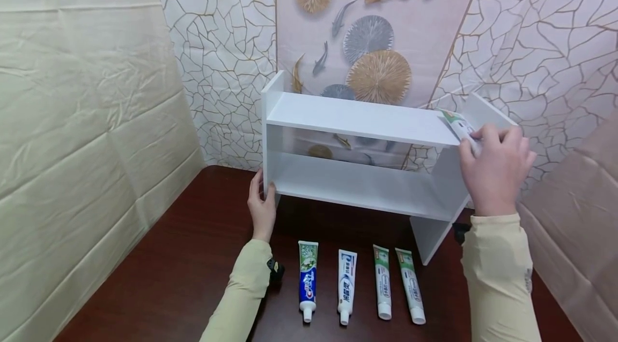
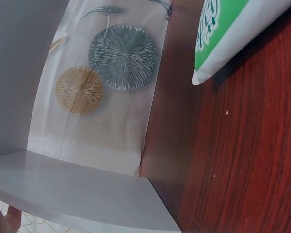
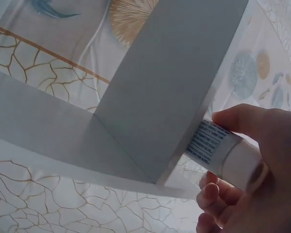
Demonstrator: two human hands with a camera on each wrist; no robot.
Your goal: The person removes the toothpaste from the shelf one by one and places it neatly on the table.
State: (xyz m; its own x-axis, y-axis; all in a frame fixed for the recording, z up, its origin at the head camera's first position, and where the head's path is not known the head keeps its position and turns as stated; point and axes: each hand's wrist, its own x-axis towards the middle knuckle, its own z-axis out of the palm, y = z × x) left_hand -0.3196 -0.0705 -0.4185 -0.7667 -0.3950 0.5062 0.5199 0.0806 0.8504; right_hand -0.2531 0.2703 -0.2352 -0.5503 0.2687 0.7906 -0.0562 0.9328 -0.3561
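Observation:
A white two-tier shelf [image 1: 357, 116] stands on the dark table. My right hand [image 1: 497, 170] is at the right end of its upper board, pinching a green and white toothpaste tube [image 1: 457, 123] by its cap end. In the right wrist view, the thumb and fingers lie on either side of that tube [image 3: 208, 141], whose far end is hidden by the board. My left hand [image 1: 262, 208] grips the lower part of the shelf's left side panel, thumb in front. Only a bit of this hand [image 2: 5, 218] shows in the left wrist view, beyond the panel.
On the table [image 1: 159, 277] in front of the shelf lie a blue and green toothpaste tube [image 1: 308, 280], a white and blue tube [image 1: 346, 285], and two green and white tubes [image 1: 383, 283], caps toward me. Patterned cloth [image 1: 222, 63] hangs behind; beige cloth [image 1: 96, 89] hangs at left.

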